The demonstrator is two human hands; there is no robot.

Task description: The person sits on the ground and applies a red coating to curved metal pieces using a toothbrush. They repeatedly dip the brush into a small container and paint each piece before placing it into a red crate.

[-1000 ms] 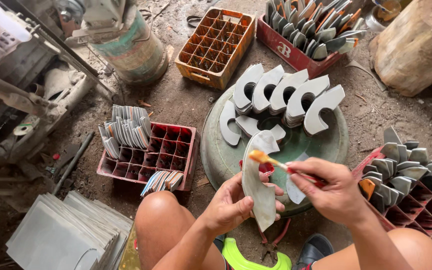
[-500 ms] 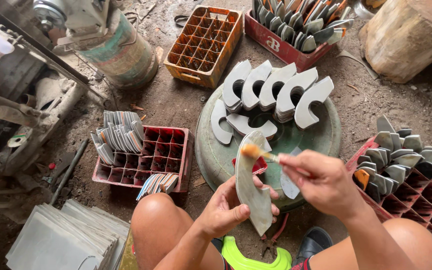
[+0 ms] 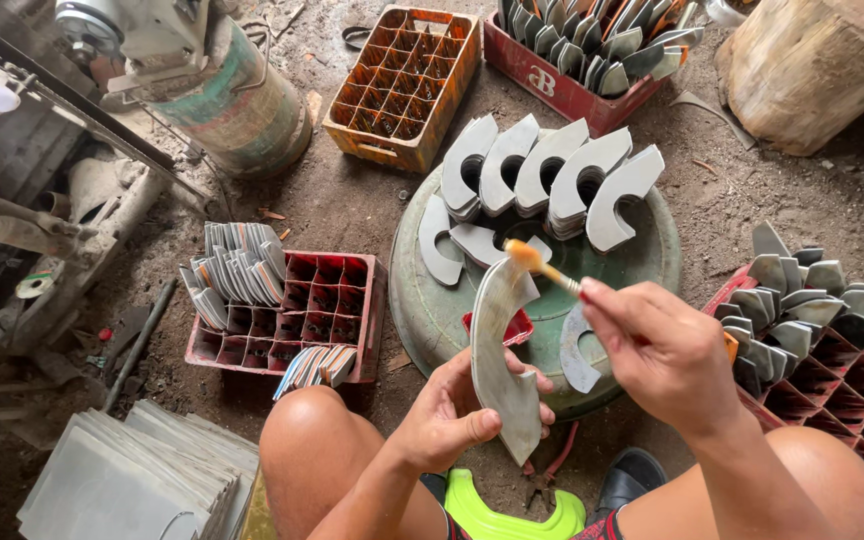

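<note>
1. Since the earlier frames, our right hand [image 3: 664, 350] has lifted the small brush [image 3: 544, 268] so that its yellowish tip now sits at the top end of the curved metal blade [image 3: 497, 360], where before it lay lower along the edge.
2. We hold that blade upright in our left hand [image 3: 452, 415], fingers and thumb clamped on its lower half, just in front of the round green basin [image 3: 432, 310].
3. Our right fingers are pinched together on the brush handle, to the right of the blade and over the basin's near rim.
4. On the basin, behind the blade, five stacks of grey crescent-shaped plates [image 3: 547, 175] lean in a row, with a few single plates lying flat nearer us.
5. A small red tray [image 3: 517, 325] shows on the basin just behind the blade.
6. Left of the basin stands a red crate [image 3: 302, 310] on the dirt floor, with bundles of thin metal pieces [image 3: 237, 265] in its far-left cells and another bundle at its near edge.
7. Beyond the basin lie an empty orange crate [image 3: 402, 85] and a second red crate [image 3: 567, 85] packed with blades.
8. Right of the basin a further red crate [image 3: 852, 370] holds more blades beside our right knee.
9. Far right of the basin is a wooden stump [image 3: 812, 70]; far left, a stack of grey sheets [image 3: 122, 480].
</note>
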